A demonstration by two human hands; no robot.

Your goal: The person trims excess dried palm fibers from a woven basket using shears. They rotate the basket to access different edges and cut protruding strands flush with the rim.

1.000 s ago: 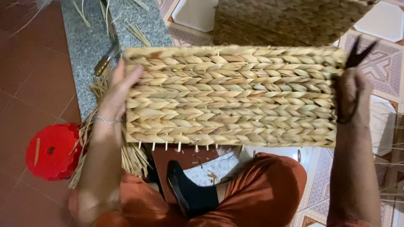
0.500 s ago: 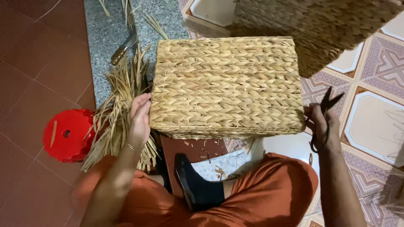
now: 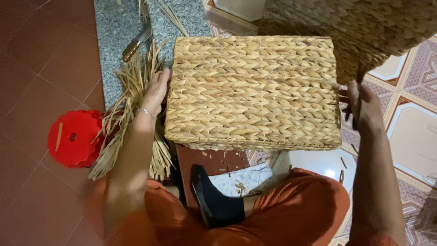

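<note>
1. Woven straw-coloured fibre makes up the rectangular basket (image 3: 252, 91) that fills the middle of my view, bottom side up, held over my lap between both hands.
2. My left hand (image 3: 156, 91) lies flat against the basket's left wall, fingers (image 3: 162, 78) stretched out and pressing rather than curled round anything.
3. My right hand (image 3: 364, 107) steadies the right wall; a pair of dark scissors (image 3: 355, 107) is tucked in that hand, handles closed within the fingers, blades barely showing.
4. To do this well, I judge that even pressure from both palms keeps the basket level, and the scissor tips should point away from the weave so they do not snag a strand.
5. Loose trimmed ends poke from the near edge of the basket; my grip ought to stay clear of them.
6. A bundle of dried straw (image 3: 132, 118) lies on the floor just beside my left wrist, touching the forearm, and could catch if the basket swings left.
7. A red plastic stool (image 3: 73, 138) sits further left on the tiled floor (image 3: 41, 54).
8. A knife (image 3: 135, 42) rests on the grey stone slab at the far left.
9. A second woven basket (image 3: 373, 32) stands at the far right, close behind the held one, crowding that corner.
10. My folded legs in orange trousers (image 3: 296, 209) and a black sock (image 3: 214, 202) lie below.
</note>
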